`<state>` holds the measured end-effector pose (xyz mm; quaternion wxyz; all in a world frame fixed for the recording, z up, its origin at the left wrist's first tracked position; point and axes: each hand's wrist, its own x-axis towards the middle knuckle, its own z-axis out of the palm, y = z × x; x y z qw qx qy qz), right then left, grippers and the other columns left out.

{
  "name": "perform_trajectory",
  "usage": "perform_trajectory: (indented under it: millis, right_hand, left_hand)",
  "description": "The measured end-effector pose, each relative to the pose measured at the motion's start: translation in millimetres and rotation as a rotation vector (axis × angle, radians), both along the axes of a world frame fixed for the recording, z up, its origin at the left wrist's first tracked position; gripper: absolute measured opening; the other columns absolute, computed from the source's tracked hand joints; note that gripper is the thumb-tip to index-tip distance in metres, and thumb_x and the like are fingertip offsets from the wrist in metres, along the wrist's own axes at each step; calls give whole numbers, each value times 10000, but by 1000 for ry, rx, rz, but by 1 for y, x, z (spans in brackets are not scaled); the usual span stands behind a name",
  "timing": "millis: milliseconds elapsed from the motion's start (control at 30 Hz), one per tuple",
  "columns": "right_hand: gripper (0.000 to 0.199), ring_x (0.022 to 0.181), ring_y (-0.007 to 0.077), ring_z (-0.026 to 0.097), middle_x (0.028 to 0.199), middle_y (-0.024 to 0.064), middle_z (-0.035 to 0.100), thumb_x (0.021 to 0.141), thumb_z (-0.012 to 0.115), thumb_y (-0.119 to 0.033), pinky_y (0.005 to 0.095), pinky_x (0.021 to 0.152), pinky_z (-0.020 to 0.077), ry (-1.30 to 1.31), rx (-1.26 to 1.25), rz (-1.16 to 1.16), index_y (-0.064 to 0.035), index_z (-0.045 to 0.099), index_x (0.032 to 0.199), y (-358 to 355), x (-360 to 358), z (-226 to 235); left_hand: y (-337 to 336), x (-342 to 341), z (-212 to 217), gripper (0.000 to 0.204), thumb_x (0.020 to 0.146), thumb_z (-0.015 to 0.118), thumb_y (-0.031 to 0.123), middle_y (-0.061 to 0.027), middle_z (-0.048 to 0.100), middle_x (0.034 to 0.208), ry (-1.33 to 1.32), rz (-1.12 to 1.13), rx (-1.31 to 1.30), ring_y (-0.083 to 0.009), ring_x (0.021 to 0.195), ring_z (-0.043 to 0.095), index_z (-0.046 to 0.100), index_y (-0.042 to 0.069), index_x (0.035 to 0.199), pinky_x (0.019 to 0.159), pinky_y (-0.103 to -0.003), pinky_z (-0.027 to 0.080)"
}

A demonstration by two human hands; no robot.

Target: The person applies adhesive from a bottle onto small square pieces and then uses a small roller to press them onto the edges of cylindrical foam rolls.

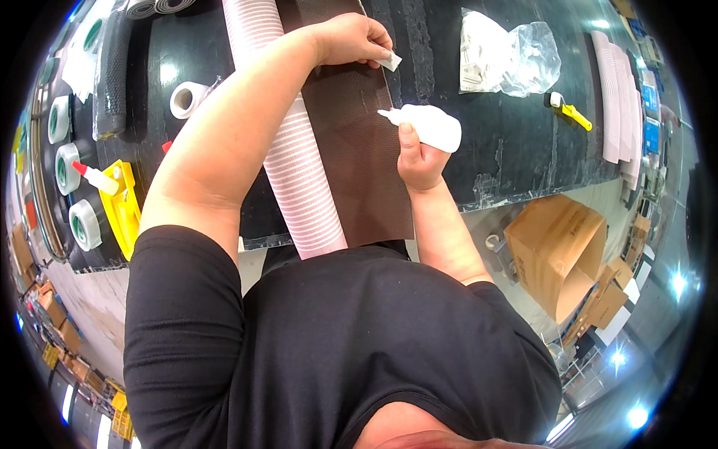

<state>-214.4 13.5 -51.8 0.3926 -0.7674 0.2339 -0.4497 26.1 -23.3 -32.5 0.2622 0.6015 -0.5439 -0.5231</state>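
My right hand point(422, 161) is closed round a white squeeze bottle point(430, 127), tipped on its side so that its narrow nozzle points left over a dark brown textured sheet point(351, 157). Farther off, my left hand point(353, 41) pinches a small white piece point(391, 61) at the sheet's right edge. Under my left forearm runs a roll striped pink and white point(307, 176), lying along the left side of the brown sheet. The near end of the sheet reaches the table's front edge by my body.
On the black table point(508, 157) lie a clear plastic bag point(531, 60), a yellow-handled roller point(572, 114) and pale strips point(617, 97). Left are a white roll point(188, 99), tape rolls point(67, 168), a yellow tray point(123, 209) and a red-capped bottle point(97, 179). A cardboard box point(557, 247) stands below, right.
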Motion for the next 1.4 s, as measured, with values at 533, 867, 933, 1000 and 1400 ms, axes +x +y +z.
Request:
perform_trajectory:
  millis: [533, 867, 933, 1000, 1400]
  right_hand:
    - [168, 724, 245, 662, 846, 115, 686, 869, 732, -161, 319, 675, 523, 92, -60, 33, -2, 704, 918, -2, 4, -10]
    - [132, 733, 270, 648, 843, 122, 676, 858, 718, -126, 348, 685, 515, 134, -101, 6, -3, 690, 896, -2, 0, -12]
    - [126, 726, 268, 645, 832, 119, 673, 860, 711, -119, 348, 680, 514, 130, -105, -4, -1, 688, 898, -2, 0, -13]
    - [117, 712, 268, 640, 817, 114, 670, 863, 700, -110, 341, 675, 509, 130, -137, -36, 1, 685, 899, -3, 0, -13]
    - [95, 728, 211, 649, 827, 94, 683, 897, 654, -82, 307, 678, 502, 81, 58, -119, 9, 677, 886, 4, 1, -3]
  left_hand:
    - [1, -1, 6, 215, 907, 666, 177, -49, 710, 938, -13, 4, 4, -105, 827, 644, 709, 29, 1057, 787, -244, 506]
    - [0, -1, 6, 200, 911, 663, 169, -49, 708, 926, -21, 5, 13, -105, 841, 652, 704, 24, 1043, 800, -245, 512]
    - [-1, 1, 3, 204, 912, 664, 172, -49, 709, 930, -22, 0, 11, -105, 840, 652, 704, 24, 1047, 799, -245, 512]
    - [-1, 1, 1, 207, 912, 666, 174, -50, 709, 935, -27, -8, 11, -105, 839, 652, 704, 24, 1050, 798, -245, 513]
    - [-2, 1, -2, 207, 920, 656, 168, -38, 710, 951, -22, -1, 27, -97, 848, 651, 702, 31, 1068, 795, -238, 513]
